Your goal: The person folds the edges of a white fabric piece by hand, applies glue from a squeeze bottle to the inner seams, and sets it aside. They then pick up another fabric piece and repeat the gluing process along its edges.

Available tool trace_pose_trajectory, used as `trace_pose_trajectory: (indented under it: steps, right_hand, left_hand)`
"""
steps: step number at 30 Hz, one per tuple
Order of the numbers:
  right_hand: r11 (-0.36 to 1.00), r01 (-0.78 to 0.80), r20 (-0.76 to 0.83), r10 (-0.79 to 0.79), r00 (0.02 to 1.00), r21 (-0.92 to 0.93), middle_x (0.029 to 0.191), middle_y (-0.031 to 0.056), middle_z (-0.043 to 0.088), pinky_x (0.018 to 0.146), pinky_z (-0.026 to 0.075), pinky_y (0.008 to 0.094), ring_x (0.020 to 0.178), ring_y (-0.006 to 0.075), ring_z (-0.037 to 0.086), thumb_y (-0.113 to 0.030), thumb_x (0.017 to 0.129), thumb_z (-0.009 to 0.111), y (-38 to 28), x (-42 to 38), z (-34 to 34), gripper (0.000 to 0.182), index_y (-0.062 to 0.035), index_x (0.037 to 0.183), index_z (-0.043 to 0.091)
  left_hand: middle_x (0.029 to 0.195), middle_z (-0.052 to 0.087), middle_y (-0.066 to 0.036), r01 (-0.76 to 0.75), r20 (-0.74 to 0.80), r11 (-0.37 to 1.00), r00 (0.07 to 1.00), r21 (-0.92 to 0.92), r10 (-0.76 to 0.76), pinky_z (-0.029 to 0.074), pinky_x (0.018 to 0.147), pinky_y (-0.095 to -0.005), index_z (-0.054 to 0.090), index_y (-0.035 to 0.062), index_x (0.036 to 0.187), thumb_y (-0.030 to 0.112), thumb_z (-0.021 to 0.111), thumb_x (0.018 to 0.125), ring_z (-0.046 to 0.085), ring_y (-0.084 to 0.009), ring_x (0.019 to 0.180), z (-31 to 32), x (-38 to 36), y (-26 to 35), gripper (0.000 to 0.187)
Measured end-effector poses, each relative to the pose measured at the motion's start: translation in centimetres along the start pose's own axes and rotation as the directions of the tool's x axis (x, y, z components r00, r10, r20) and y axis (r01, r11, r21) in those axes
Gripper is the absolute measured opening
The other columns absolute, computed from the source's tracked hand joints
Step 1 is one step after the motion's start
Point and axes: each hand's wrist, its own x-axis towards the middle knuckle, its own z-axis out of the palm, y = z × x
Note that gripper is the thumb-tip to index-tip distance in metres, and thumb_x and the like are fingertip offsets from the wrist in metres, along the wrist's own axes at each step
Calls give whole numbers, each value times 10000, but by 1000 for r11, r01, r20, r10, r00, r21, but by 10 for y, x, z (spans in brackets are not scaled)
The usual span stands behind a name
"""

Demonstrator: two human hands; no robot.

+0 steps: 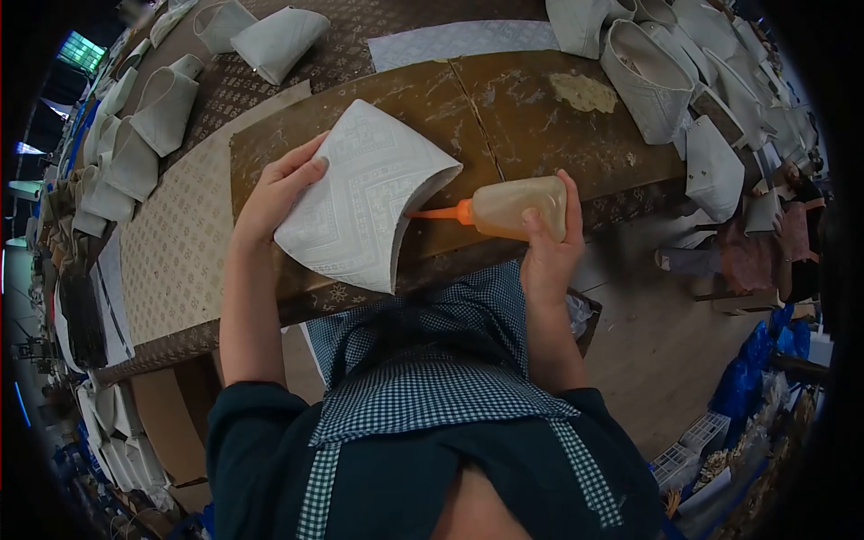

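My left hand grips a white embossed pouch-like piece by its left side, thumb on top and fingers along the edge. The piece has a pointed top corner, and its curved open mouth faces right. In my right hand is a squeeze bottle, lying nearly sideways, with yellowish contents and an orange nozzle. The nozzle tip points left, right at the mouth of the white piece. Both are over a brown worn board on the table.
Similar white pieces stand at the back left and in a heap at the back right. Patterned cloth covers the table's left part. Beyond the right edge another person sits, near blue bags on the floor.
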Motion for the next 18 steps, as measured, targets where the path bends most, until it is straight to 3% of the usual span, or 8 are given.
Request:
trace_pose_trajectory:
  steps: [18]
  right_hand:
    - [985,-137,139,122,983,101,1213,41,573,949,449,260,1067,116,558,14,815,718,1,-6,1,632,-38,1397,477]
  left_hand:
    - [1199,625,-67,19,-27,1000,999,-13,-19,458,879,-255,542,46,1370,212,640,920,582,-113,1014,0,0,-1,490]
